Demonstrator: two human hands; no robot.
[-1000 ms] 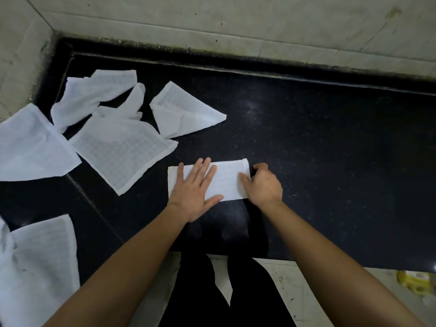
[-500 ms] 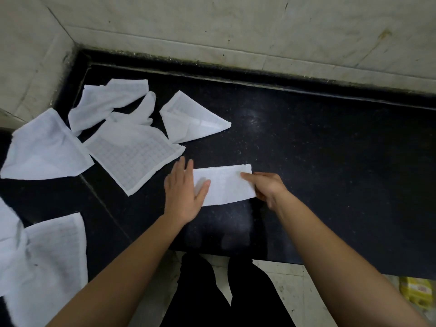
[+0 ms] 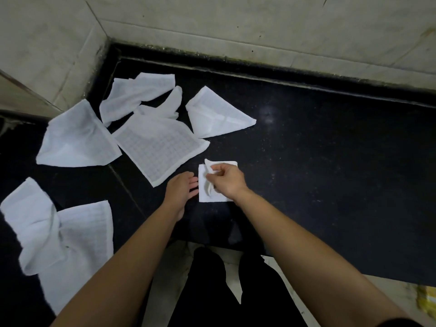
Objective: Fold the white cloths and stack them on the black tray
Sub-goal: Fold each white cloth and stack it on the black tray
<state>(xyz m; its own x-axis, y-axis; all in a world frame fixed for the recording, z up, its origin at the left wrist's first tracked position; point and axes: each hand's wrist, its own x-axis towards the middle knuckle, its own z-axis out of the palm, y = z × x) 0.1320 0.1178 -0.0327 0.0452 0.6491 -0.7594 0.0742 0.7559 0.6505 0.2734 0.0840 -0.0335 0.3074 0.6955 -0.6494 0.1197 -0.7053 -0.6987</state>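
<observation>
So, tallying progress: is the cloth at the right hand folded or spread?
Folded: the cloth is a small square, right hand pinching its flap.

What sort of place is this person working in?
Probably a home kitchen or utility corner: a polished black stone counter meets pale tiled walls, and white checked cloths lie scattered on it.

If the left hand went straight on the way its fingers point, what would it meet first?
Probably the small folded cloth, its edge just past the left hand; the right hand pinches its flap. Height is unclear.
</observation>
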